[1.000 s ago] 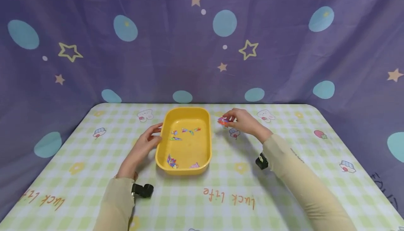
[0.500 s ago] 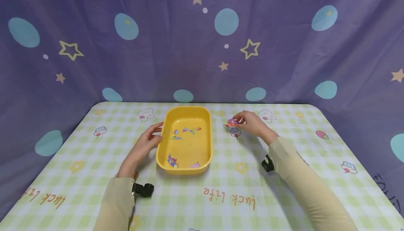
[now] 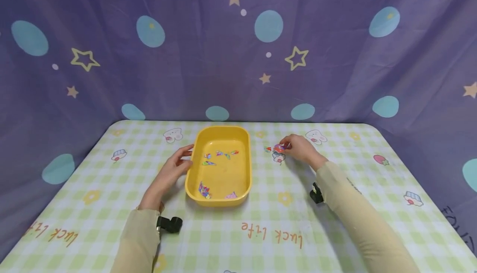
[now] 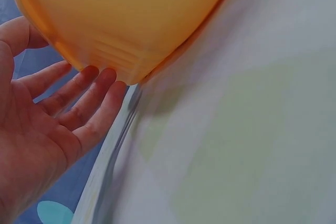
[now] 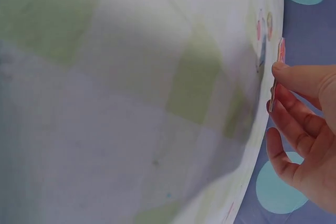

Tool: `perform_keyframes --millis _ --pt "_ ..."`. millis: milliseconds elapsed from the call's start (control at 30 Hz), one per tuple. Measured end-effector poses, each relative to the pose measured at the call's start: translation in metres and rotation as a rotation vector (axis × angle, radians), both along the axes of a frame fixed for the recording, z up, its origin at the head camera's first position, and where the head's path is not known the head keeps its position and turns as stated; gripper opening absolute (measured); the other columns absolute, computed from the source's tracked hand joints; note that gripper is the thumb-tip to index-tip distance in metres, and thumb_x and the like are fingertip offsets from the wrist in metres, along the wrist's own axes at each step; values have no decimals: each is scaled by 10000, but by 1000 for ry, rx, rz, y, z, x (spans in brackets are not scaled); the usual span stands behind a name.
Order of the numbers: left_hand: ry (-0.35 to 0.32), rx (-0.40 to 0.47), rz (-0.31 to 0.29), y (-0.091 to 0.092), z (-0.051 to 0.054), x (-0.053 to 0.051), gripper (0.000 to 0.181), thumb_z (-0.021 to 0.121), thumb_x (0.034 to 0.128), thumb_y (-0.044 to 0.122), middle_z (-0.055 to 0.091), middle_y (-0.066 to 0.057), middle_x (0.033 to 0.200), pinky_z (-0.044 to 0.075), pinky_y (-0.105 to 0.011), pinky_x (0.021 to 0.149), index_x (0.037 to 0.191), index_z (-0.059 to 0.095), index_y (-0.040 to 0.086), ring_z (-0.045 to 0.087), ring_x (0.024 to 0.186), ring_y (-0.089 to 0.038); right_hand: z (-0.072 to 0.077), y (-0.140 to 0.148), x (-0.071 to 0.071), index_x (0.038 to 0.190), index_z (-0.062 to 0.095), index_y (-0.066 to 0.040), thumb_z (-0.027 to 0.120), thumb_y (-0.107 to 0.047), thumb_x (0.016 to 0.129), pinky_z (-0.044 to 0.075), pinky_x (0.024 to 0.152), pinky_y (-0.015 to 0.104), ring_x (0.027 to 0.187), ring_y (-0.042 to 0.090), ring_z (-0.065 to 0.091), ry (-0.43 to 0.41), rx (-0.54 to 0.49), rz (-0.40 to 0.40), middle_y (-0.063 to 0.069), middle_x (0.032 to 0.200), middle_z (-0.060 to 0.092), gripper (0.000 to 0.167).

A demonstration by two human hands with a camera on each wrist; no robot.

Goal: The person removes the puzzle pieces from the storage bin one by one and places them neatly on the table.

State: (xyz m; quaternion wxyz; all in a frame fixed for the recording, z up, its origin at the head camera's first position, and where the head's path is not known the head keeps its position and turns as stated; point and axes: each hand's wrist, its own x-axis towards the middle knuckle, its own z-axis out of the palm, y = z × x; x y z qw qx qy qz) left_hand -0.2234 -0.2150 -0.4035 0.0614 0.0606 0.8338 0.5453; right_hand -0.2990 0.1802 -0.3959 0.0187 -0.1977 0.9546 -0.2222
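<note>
**Right hand (image 3: 302, 150) pinching a bright piece (image 3: 278, 148) to the right of a yellow tray (image 3: 223, 177)**

The right hand is pinching the red-and-purple piece between thumb and fingertips, one lower finger curving free below; whether the piece is touching the checked tablecloth (image 3: 275, 258) is hard to tell. A second small piece (image 3: 267, 149) is lying on the cloth just beside it, on the tray's side. The left hand (image 3: 168, 174) is resting its loosely extended fingertips against the tray's outer left wall, the fingers slightly spread. Inside the tray, several small colourful pieces (image 3: 204, 190) are lying on the floor: a cluster towards the far end, two at the near end. Behind the table, a purple curtain (image 3: 201, 57) is hanging.
</note>
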Motion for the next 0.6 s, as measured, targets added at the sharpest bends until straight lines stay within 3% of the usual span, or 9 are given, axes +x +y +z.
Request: perform_keyframes --millis 600 --pt "7 9 1 0 1 0 553 499 890 214 409 -114 1342 465 -410 863 1412 315 237 501 1102 -284 -7 4 -9 1054 654 -13 643 -80 792 460 794 394 876 248 594 -28 37 -6 127 939 658 271"
